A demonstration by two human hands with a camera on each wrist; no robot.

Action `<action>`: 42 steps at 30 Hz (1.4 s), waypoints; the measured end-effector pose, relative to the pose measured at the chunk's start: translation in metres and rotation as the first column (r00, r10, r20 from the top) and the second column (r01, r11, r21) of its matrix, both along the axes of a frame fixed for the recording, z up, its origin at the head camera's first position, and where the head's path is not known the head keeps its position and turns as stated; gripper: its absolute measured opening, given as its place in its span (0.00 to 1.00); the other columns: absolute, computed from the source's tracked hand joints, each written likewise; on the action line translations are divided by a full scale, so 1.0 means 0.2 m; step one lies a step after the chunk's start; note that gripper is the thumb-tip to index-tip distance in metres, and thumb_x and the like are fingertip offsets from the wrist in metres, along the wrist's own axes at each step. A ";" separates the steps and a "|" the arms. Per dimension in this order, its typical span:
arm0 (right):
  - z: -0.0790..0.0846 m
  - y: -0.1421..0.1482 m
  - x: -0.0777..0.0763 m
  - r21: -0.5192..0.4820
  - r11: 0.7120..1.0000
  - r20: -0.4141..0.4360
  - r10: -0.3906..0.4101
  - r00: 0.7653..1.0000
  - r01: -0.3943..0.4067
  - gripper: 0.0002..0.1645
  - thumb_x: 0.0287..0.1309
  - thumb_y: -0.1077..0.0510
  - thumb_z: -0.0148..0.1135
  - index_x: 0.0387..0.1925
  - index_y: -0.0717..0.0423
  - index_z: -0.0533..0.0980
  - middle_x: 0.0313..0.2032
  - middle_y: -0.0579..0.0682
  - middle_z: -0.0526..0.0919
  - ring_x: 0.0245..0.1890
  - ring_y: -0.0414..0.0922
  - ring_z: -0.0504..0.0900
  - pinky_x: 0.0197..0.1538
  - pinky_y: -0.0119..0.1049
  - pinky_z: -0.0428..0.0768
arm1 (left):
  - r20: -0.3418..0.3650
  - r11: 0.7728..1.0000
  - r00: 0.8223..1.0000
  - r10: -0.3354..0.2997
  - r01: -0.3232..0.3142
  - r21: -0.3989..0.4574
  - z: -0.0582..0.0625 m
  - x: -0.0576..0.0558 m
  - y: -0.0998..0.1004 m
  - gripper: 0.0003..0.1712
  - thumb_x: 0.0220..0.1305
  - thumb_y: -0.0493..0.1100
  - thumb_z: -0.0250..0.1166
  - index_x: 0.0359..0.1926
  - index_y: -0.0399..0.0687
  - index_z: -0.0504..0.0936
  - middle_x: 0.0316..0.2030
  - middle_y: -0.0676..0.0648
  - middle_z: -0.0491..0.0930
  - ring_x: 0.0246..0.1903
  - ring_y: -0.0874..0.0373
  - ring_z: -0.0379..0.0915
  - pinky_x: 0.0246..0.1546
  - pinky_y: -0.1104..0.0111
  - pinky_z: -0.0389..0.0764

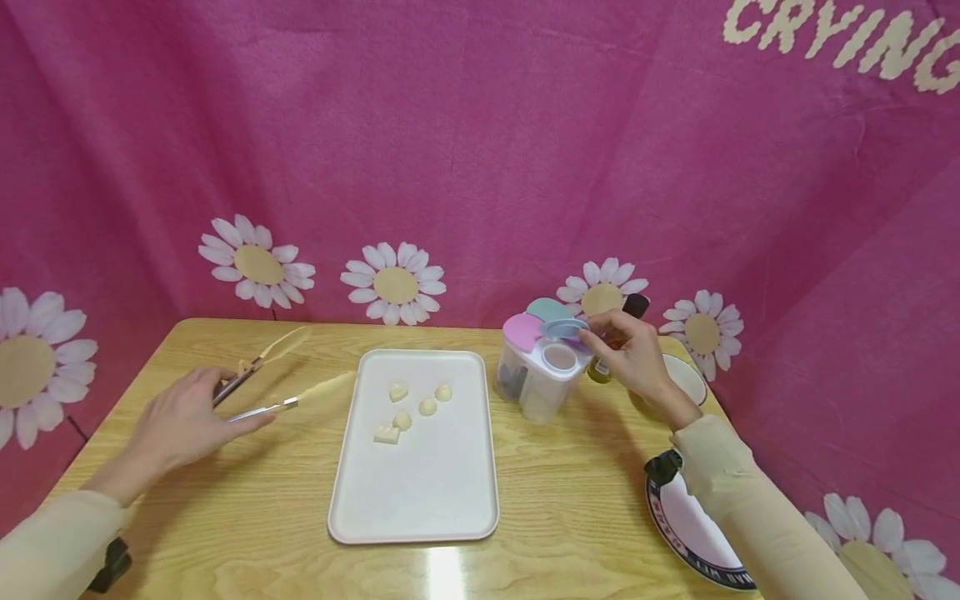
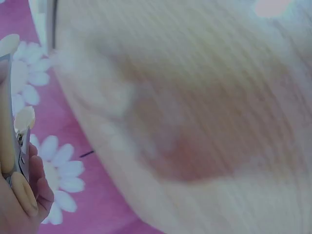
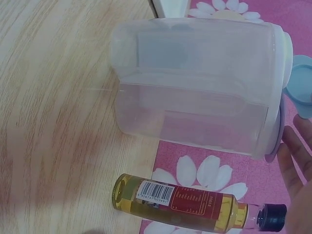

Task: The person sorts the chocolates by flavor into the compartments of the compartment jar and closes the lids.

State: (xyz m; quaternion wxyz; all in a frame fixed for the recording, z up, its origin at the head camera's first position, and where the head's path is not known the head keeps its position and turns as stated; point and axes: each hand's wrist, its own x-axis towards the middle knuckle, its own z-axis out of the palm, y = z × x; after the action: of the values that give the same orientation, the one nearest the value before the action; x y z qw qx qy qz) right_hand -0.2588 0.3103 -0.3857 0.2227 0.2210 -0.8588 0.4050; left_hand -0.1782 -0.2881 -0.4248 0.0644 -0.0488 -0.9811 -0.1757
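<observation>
Hands [image 1: 180, 417] [image 1: 630, 354]: tongs [image 1: 289, 403] left, blue lid [image 1: 562, 329] right

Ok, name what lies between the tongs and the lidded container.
In the head view, the white tray bearing small pale pieces lies between the tongs and the lidded container.

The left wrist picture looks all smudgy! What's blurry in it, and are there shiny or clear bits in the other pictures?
Left wrist: a reddish smear blurs the table, cause unclear, with white glare at top right; head: a bright glare patch on the table at the bottom edge; right wrist: the container has fairly crisp edges and the bottle shows barcode stripes.
</observation>
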 end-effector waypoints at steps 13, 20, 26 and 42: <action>0.00 -0.01 0.00 -0.007 1.000 -0.014 -0.005 1.000 0.005 0.07 0.61 0.66 0.73 0.42 0.62 0.85 0.35 0.57 0.89 0.29 0.35 0.84 0.35 0.25 0.83 | -0.096 0.985 0.984 -0.151 0.141 -0.097 0.12 0.13 0.13 0.48 0.42 0.77 0.78 0.53 0.47 0.83 0.41 0.49 0.83 0.39 0.53 0.77 0.37 0.57 0.76; 0.00 0.00 0.00 -0.010 1.000 -0.022 0.000 1.000 0.000 0.08 0.61 0.67 0.73 0.42 0.61 0.85 0.35 0.58 0.89 0.29 0.35 0.84 0.35 0.24 0.83 | -0.150 0.960 0.955 -0.258 0.235 -0.151 0.07 0.17 0.15 0.45 0.37 0.74 0.82 0.49 0.50 0.84 0.36 0.56 0.80 0.36 0.60 0.74 0.36 0.59 0.77; 0.00 0.00 0.00 -0.006 1.000 -0.027 0.000 1.000 0.000 0.08 0.61 0.67 0.73 0.42 0.61 0.85 0.36 0.57 0.90 0.29 0.35 0.84 0.36 0.24 0.83 | -0.213 0.935 0.918 -0.336 0.298 -0.191 0.00 0.19 0.17 0.41 0.35 0.72 0.83 0.45 0.53 0.85 0.33 0.61 0.76 0.32 0.66 0.70 0.32 0.65 0.76; 0.00 0.00 -0.01 -0.007 1.000 -0.022 0.012 1.000 -0.012 0.09 0.61 0.67 0.73 0.43 0.60 0.85 0.36 0.58 0.90 0.29 0.34 0.84 0.36 0.23 0.82 | -0.131 0.915 0.913 -0.386 0.360 -0.181 -0.06 0.17 0.22 0.31 0.43 0.68 0.82 0.42 0.55 0.88 0.30 0.63 0.71 0.28 0.70 0.60 0.27 0.72 0.64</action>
State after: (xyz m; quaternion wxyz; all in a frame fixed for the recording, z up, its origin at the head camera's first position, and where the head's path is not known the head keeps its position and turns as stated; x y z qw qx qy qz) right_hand -0.2607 0.3111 -0.3852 0.2303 0.2297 -0.8535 0.4070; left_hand -0.1445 -0.2445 -0.4374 0.1061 -0.2547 -0.9555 -0.1042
